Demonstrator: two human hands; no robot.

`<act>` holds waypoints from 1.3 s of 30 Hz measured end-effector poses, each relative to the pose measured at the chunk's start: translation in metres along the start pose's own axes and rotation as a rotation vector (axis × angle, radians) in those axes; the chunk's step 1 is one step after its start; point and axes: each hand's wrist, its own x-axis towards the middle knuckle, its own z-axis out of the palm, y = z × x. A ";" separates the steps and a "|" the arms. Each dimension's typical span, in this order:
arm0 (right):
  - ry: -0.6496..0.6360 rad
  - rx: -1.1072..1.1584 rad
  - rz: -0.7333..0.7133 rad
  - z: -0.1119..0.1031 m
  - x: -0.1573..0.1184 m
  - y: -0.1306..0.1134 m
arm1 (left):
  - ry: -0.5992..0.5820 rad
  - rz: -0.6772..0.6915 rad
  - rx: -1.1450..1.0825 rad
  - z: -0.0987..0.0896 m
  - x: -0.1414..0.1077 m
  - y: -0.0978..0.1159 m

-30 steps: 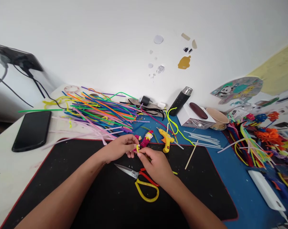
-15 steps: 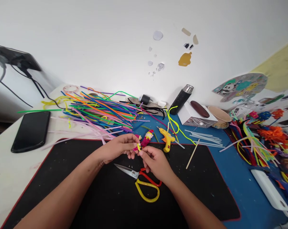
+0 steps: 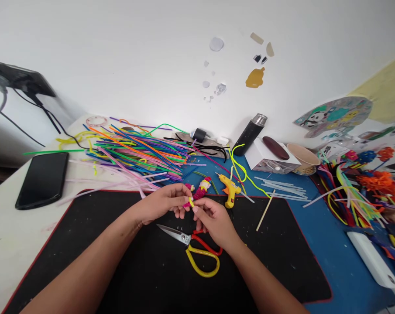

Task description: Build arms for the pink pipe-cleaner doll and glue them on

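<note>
A small yellow piece (image 3: 191, 202) is pinched between my left hand (image 3: 171, 201) and my right hand (image 3: 213, 218), above the black mat (image 3: 132, 270). The fingers of both hands are closed on it, and the fingertips nearly meet. Just behind them lies a magenta and yellow fuzzy figure (image 3: 203, 187), with another magenta piece partly hidden by my left fingers. Scissors (image 3: 185, 238) with one red and one yellow handle lie below my hands. To the right of the figure is a yellow glue gun (image 3: 230, 191).
Many coloured pipe cleaners (image 3: 135, 150) spread at the back left, beside a black phone (image 3: 42, 180). A black flask (image 3: 249, 136), white box (image 3: 271, 157), glue sticks (image 3: 284, 188) and wooden stick (image 3: 266, 210) are on the right. A person's hand shows at the far right edge.
The view has shifted slightly. My right fingers have moved a little against the yellow piece, which is tilted slightly differently. Both hands keep hold of it.
</note>
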 end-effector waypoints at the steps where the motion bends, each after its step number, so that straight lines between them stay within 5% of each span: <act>1: 0.001 0.005 -0.001 0.000 0.000 0.000 | -0.003 -0.002 0.007 0.000 0.000 0.000; 21: -0.009 0.043 -0.001 -0.001 -0.001 0.001 | -0.055 -0.034 -0.136 -0.001 -0.002 -0.002; 39: -0.021 0.005 -0.032 0.000 -0.003 0.001 | 0.001 -0.044 -0.018 0.004 -0.002 0.001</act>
